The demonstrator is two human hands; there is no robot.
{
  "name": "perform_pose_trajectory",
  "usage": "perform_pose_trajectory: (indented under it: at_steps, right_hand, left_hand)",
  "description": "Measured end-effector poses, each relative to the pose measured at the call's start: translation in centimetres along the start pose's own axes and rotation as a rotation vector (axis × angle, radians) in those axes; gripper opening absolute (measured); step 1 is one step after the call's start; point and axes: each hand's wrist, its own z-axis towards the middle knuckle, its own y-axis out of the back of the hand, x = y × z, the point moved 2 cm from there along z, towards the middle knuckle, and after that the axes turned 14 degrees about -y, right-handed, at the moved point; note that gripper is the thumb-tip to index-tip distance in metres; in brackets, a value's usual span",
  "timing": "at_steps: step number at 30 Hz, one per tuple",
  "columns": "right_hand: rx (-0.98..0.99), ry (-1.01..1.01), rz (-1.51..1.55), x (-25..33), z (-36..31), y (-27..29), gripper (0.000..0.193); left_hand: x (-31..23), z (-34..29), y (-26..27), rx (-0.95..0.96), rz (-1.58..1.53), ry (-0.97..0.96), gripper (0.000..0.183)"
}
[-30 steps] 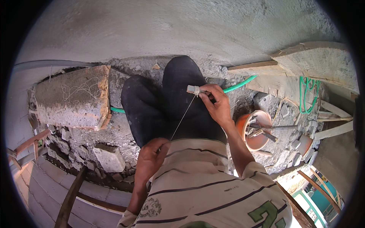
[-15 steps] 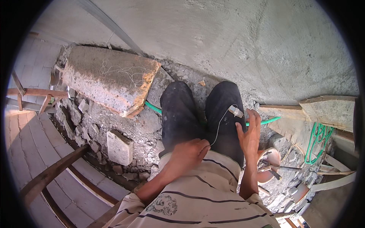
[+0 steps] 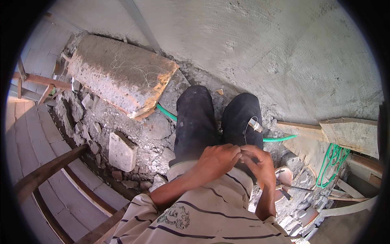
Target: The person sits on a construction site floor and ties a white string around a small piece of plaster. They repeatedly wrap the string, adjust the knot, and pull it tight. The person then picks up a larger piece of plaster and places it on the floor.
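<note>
A thin white string (image 3: 245,132) runs from a small whitish block (image 3: 255,125) lying on my right thigh down to my hands. My left hand (image 3: 219,157) is closed, its fingertips pinched on the string over my lap. Right against it, my right hand (image 3: 260,162) is also closed, thumb and forefinger pressed together where the string comes in. The exact spot of the pinch is hidden by the fingers. Dark trousers (image 3: 195,122) cover both bent knees beneath.
Ahead rises a rough grey wall (image 3: 260,53). A broad slab (image 3: 122,73) with loose thin string on it lies front left. Rubble and a concrete chunk (image 3: 122,151) are at left, beside wooden bars (image 3: 53,171). Green hose (image 3: 334,162), planks (image 3: 349,132) and a round pan (image 3: 283,175) are at right.
My right hand has come down and left from beside the block to meet my left hand, its spread fingers closing. My left hand has moved slightly right. The view has shifted a little.
</note>
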Motion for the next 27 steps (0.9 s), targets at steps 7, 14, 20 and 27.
perform_pose_trajectory:
  at_steps: [7, 14, 20, 27]
  right_hand:
    - [-0.138, -0.002, -0.127, 1.0, 0.4, 1.4, 0.031]
    - [-0.134, 0.04, -0.039, 0.7, 0.7, -0.4, 0.027]
    - [-0.238, 0.095, -0.153, -0.4, 1.4, 0.4, 0.013]
    - [-0.252, 0.042, 0.026, -5.6, 2.6, -1.4, 0.007]
  left_hand:
    - [0.5, 0.6, 0.9, -0.02, -0.021, 0.017, 0.012]
    - [1.9, 1.3, -0.5, 0.0, -0.163, 0.034, 0.014]
    - [9.2, 0.7, 4.4, -0.118, -0.249, 0.124, 0.016]
    - [31.0, -2.7, 11.7, -0.906, -0.062, 0.531, 0.023]
